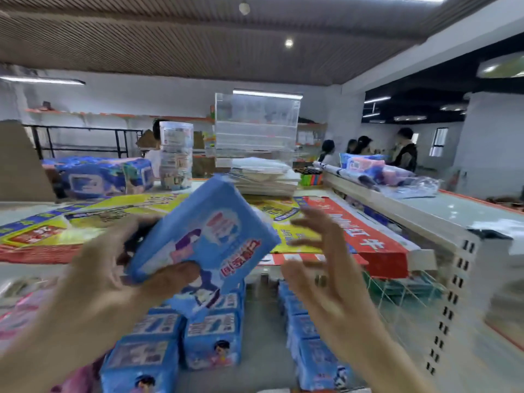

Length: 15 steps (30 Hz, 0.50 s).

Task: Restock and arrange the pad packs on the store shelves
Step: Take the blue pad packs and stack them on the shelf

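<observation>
The left hand (102, 268) was raised at chest height, thumb across the front of a blue pack (204, 231) and fingers curled behind it, holding it tilted. The right hand (320, 265) stood just right of that pack, palm facing it, fingers spread and relaxed, touching nothing. Both forearms reached forward from below.

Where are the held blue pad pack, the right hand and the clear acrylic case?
held blue pad pack (207, 231), head view, front face.
right hand (320, 268), head view, palm.
clear acrylic case (256, 129), head view, front panel.
</observation>
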Each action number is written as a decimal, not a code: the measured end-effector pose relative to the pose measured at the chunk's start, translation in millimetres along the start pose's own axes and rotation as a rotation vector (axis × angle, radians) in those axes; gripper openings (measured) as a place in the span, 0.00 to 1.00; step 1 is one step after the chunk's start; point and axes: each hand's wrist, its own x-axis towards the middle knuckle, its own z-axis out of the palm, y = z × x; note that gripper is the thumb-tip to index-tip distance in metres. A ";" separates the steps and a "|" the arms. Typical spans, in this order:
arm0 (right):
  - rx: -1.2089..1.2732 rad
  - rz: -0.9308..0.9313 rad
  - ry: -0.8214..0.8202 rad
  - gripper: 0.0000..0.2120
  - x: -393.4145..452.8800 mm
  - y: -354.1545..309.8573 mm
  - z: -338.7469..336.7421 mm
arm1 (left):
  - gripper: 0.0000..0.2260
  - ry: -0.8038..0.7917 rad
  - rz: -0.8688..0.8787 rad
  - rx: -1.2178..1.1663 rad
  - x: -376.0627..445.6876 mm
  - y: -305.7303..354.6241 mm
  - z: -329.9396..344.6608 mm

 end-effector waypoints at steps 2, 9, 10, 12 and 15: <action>0.174 0.139 -0.056 0.34 -31.2 -1.5 13.9 | 0.32 0.088 -0.090 -0.165 -1.7 1.7 14.9; 0.576 0.546 -0.181 0.55 -84.5 -11.9 74.3 | 0.30 0.228 -0.291 -0.467 -46.9 -2.0 49.7; 0.609 0.574 -0.153 0.56 -87.0 -15.5 81.7 | 0.37 0.230 -0.306 -0.464 -51.4 1.1 51.0; 0.684 0.625 -0.086 0.56 -91.9 -24.8 92.9 | 0.34 0.243 -0.373 -0.569 -64.4 0.5 48.8; 0.690 0.644 -0.068 0.54 -101.6 -33.3 106.0 | 0.27 0.228 -0.452 -0.665 -85.7 -18.6 43.3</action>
